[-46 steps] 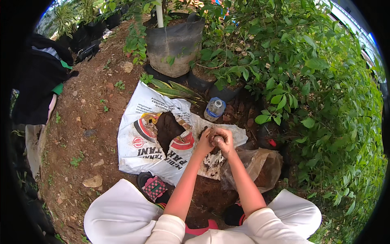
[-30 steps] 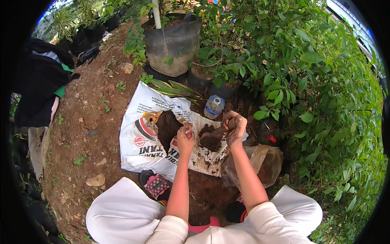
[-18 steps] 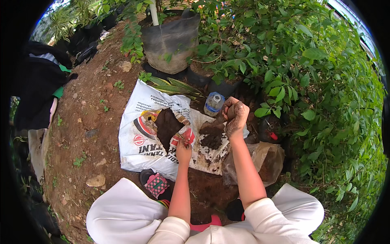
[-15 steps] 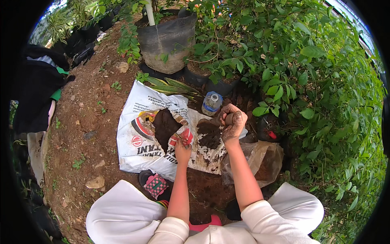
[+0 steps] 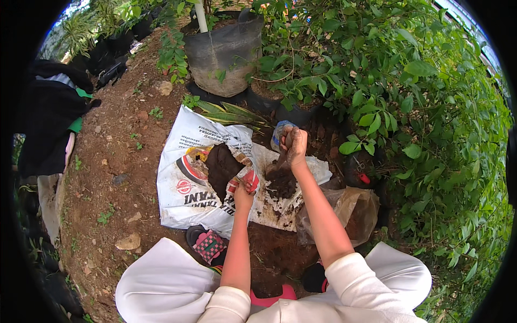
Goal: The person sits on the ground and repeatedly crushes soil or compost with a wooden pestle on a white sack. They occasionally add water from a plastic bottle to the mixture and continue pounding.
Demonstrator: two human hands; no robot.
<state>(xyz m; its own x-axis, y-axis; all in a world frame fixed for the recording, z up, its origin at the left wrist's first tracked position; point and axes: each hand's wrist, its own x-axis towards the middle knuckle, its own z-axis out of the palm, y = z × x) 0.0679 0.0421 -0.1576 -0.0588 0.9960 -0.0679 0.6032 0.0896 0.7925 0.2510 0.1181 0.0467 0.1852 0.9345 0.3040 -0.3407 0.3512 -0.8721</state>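
Observation:
My left hand [image 5: 247, 187] grips the torn edge of a white printed sack [image 5: 175, 156], which lies open with dark soil [image 5: 222, 167] showing in its hole. To the right, my right hand [image 5: 295, 146] is a dirt-covered fist held above a soil-smeared white sheet [image 5: 318, 171]. A brown blur beneath the fist looks like soil trickling down onto a small dark soil heap [image 5: 281, 187] on that sheet. Behind the fist stands a clear plastic bottle [image 5: 277, 133] with a blue label, partly hidden by the hand.
A crumpled clear plastic bag [image 5: 358, 212] lies right of the sheet. Red-handled scissors [image 5: 363, 176] rest beyond it. A large black planter [image 5: 223, 59] stands at the back, with long striped leaves [image 5: 229, 114] before it. Dense green bushes [image 5: 420, 134] fill the right side.
My right fist has moved slightly away and to the left, now covering part of the bottle, and a brown blur has appeared beneath it. My left hand keeps its grip on the sack.

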